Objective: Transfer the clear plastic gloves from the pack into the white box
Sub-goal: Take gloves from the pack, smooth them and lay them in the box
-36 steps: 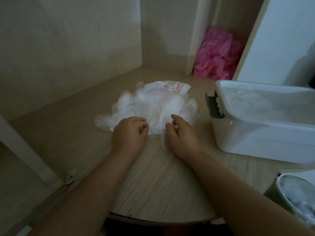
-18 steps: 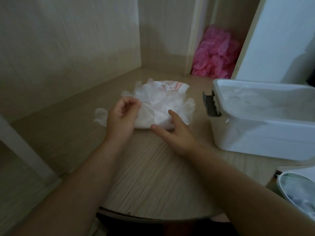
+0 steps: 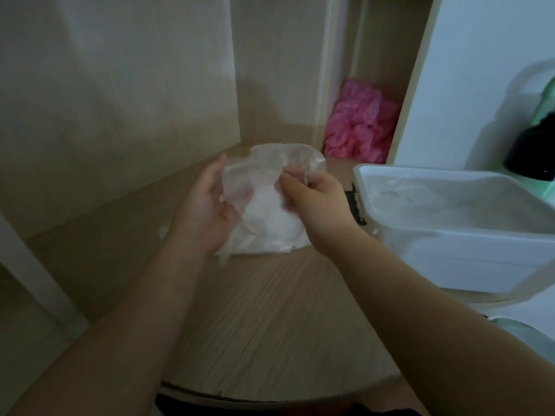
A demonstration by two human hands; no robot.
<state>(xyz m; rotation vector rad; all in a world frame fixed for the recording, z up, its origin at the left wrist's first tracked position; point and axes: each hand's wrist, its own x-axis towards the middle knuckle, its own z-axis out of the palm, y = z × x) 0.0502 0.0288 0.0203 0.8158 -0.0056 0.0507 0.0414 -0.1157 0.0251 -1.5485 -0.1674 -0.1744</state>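
Note:
A bundle of clear plastic gloves [image 3: 270, 217] is lifted between both hands above the wooden table [image 3: 270, 325]. My left hand [image 3: 204, 211] cups its left side with the palm turned up and the fingers around the plastic. My right hand [image 3: 315, 196] pinches the bundle's upper right edge. The bundle's lower part hangs down near the table. The white box [image 3: 450, 235] stands open to the right, with clear plastic gloves lying inside it. The pack itself is not distinguishable from the bundle.
A pink crumpled plastic heap [image 3: 360, 127] lies in a back corner behind the box. Wooden panels [image 3: 120, 100] wall the left and back. A black latch [image 3: 357, 202] sits on the box's left end. A round pale container [image 3: 522, 334] shows at the lower right.
Both hands gathered the glove pile from the table and raised it. The left hand turned palm up under it; the right hand moved from beside the pile to pinching its top.

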